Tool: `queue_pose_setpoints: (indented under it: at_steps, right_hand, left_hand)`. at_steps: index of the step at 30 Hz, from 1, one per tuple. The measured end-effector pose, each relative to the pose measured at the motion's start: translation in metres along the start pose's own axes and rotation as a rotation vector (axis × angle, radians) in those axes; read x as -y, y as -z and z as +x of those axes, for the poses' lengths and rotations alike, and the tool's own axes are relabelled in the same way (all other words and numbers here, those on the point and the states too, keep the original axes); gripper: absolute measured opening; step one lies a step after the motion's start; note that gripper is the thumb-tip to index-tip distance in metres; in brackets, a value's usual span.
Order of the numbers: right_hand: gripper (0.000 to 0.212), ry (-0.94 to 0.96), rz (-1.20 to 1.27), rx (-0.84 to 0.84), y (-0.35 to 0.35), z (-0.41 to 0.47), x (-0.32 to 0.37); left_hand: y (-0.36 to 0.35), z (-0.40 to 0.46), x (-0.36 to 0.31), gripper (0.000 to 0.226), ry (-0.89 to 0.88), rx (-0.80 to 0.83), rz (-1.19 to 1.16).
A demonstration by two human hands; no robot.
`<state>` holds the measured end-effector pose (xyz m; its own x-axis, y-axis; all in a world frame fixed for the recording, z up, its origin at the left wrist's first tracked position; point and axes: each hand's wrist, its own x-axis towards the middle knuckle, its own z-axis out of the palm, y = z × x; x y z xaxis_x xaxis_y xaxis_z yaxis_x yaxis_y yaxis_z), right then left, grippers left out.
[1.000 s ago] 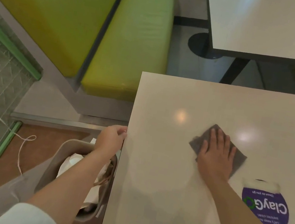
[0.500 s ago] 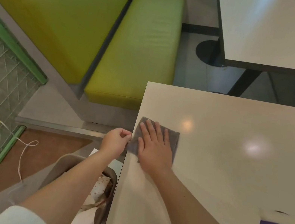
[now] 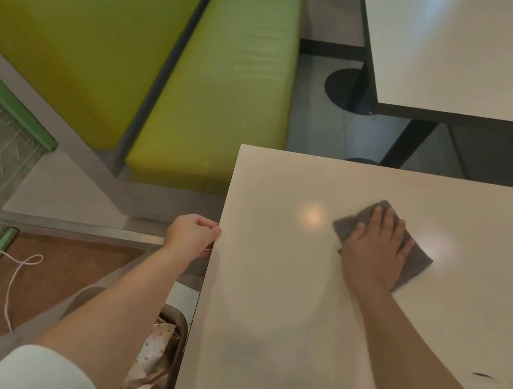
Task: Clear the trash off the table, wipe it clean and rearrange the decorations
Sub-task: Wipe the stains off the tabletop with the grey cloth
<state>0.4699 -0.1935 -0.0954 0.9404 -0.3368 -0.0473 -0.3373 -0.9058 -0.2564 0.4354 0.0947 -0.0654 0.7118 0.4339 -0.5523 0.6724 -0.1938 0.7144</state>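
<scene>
Now the table is being wiped, its bare top showing damp streaks. Beside its left edge a bin of trash is kept near. The cloth is pressed flat under the right hand, fingers straight. The left hand, grip curled, is braced against the edge, probably for steadiness.

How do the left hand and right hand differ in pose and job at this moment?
The left hand is curled at the table's left edge, while the right hand lies flat with fingers spread. The left hand shows nothing in it; the right hand presses a grey cloth onto the tabletop. Both touch the same table.
</scene>
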Motion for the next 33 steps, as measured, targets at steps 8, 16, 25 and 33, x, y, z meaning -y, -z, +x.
queue_pose_setpoints:
  at_steps: [8,16,25,33]
  right_hand:
    - [0.052,0.552,-0.005,0.156,-0.042,-0.051,0.151]
    - [0.051,0.538,-0.014,0.134,-0.023,0.017,0.085]
    - [0.054,0.116,-0.041,0.035,0.009,0.077,-0.024]
    - [0.054,0.433,-0.02,0.119,-0.03,0.03,0.128]
  left_hand:
    - [-0.001,0.009,-0.001,0.007,-0.004,-0.01,0.049]
    - [0.004,0.015,-0.006,0.005,-0.053,0.008,0.235]
    - [0.004,0.029,-0.032,0.046,-0.066,0.174,0.257]
    - [-0.004,0.036,-0.041,0.011,-0.107,0.049,0.271]
